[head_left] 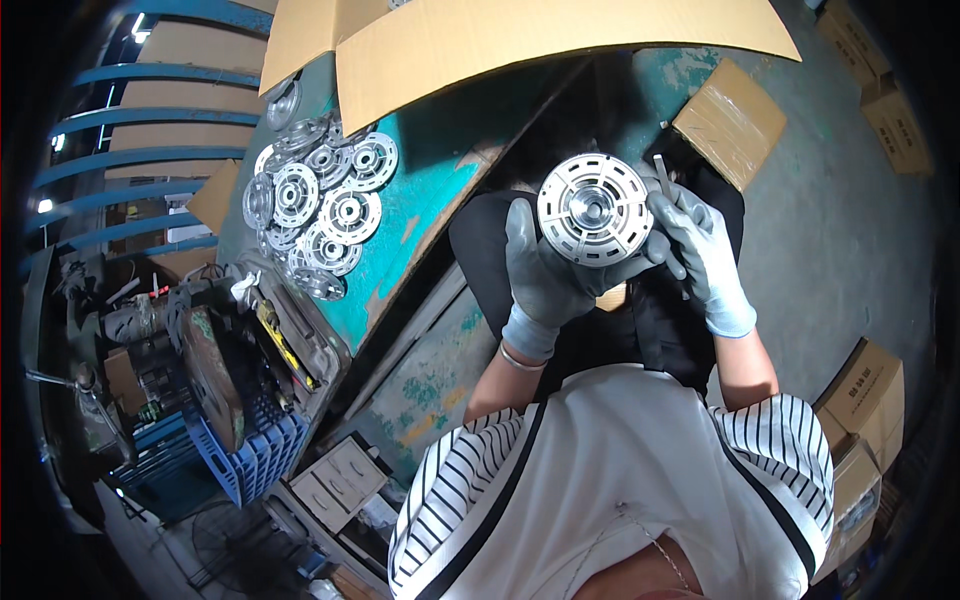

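Note:
A round metal disc with slots around its rim and a raised hub faces up in front of me. My left hand, in a grey-coated glove, is closed on its left and lower edge. My right hand, gloved too, grips a slim rod-like tool whose upper end sticks out above the fingers. Its fingers are beside the disc's right edge; whether they touch it I cannot tell. To the left, a pile of similar slotted metal discs lies on a worn green tabletop.
An open cardboard box stands across the far side of the table. A taped carton is at the far right, with more cartons along the right. A blue plastic crate and machinery stand at the left.

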Available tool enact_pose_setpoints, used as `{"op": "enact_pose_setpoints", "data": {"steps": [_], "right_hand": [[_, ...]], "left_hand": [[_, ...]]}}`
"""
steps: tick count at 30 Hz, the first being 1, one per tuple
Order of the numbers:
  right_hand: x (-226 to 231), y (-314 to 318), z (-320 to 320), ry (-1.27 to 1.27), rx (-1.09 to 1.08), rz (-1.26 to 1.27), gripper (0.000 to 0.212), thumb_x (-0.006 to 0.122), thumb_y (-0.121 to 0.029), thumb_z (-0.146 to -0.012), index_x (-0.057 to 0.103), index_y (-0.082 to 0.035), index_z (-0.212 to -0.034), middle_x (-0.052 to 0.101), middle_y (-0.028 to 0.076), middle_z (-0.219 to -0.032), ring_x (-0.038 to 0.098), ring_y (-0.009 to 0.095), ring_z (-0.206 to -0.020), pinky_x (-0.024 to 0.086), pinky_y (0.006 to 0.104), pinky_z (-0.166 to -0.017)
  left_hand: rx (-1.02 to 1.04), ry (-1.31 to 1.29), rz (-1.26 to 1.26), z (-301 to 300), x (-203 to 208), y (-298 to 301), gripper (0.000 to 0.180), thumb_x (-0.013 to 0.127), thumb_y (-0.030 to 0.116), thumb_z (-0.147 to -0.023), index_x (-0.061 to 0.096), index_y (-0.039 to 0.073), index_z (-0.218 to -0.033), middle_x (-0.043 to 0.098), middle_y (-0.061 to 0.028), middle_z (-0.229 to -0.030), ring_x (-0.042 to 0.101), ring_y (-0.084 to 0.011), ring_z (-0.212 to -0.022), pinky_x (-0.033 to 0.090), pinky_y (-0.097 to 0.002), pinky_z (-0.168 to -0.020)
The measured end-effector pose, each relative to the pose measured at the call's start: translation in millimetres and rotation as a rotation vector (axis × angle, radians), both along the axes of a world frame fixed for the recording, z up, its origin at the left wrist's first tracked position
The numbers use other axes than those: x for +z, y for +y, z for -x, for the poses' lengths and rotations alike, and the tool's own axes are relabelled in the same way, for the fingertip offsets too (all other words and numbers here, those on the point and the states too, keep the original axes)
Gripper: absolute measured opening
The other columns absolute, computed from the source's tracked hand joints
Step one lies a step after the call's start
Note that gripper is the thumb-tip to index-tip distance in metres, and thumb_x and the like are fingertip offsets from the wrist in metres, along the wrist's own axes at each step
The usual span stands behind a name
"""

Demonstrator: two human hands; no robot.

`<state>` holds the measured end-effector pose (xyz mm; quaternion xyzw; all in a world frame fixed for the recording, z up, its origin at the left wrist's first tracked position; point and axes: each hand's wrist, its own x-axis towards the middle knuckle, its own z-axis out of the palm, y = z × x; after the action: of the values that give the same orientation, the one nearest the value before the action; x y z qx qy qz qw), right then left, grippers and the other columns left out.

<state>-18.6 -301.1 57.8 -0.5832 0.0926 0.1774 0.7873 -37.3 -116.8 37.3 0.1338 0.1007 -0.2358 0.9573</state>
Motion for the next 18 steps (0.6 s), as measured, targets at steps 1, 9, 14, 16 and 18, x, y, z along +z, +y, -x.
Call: {"op": "enact_pose_setpoints", "data": {"steps": [1,9,14,16,18], "right_hand": [[-1.7,-1.2,0.5,0.006,-0.002,-0.001,0.033,0.062,-0.024,-0.090,0.062,0.001,-0.111,0.055,-0.001,-0.063,0.035,0.002,-0.040,0.024,0.0181,-0.037],[-10.2,2.0,4.8,0.005,0.013,0.005,0.035,0.061,-0.025,-0.090,0.061,0.001,-0.113,0.058,0.002,-0.060,0.041,0.004,-0.040,0.027,0.0176,-0.037],[-11.5,3.4,1.4,0.009,0.043,-0.008,0.034,0.061,-0.026,-0.091,0.061,0.000,-0.114,0.058,0.002,-0.060,0.043,0.004,-0.042,0.028,0.0171,-0.038],[-9.2,5.3,0.7,0.014,0.052,-0.007,0.034,0.061,-0.026,-0.091,0.061,0.000,-0.113,0.059,0.002,-0.061,0.044,0.004,-0.043,0.028,0.0169,-0.038],[-5.4,7.8,0.3,0.023,0.038,-0.034,0.033,0.060,-0.026,-0.092,0.062,0.000,-0.112,0.058,0.001,-0.063,0.041,0.003,-0.043,0.026,0.0169,-0.038]], "left_hand": [[-0.002,0.006,-0.001,0.7,-0.2,-1.1,0.083,0.031,0.070,-0.088,0.033,0.006,-0.141,0.049,-0.0187,-0.131,0.056,-0.0365,-0.113,0.051,-0.0543,-0.090],[0.030,0.092,-0.017,6.4,-2.1,2.0,0.084,0.035,0.071,-0.086,0.035,0.007,-0.140,0.050,-0.0179,-0.131,0.054,-0.0379,-0.115,0.053,-0.0535,-0.088],[0.015,0.026,-0.007,5.5,-1.5,4.3,0.086,0.036,0.072,-0.085,0.035,0.005,-0.140,0.050,-0.0181,-0.131,0.056,-0.0371,-0.112,0.053,-0.0510,-0.088],[0.029,0.029,-0.025,5.4,3.9,3.9,0.087,0.036,0.073,-0.085,0.035,0.005,-0.140,0.050,-0.0183,-0.130,0.057,-0.0367,-0.111,0.053,-0.0502,-0.088],[0.066,0.016,-0.095,5.9,8.5,4.5,0.089,0.036,0.073,-0.084,0.035,0.004,-0.139,0.051,-0.0182,-0.129,0.059,-0.0351,-0.108,0.053,-0.0494,-0.088]]}}
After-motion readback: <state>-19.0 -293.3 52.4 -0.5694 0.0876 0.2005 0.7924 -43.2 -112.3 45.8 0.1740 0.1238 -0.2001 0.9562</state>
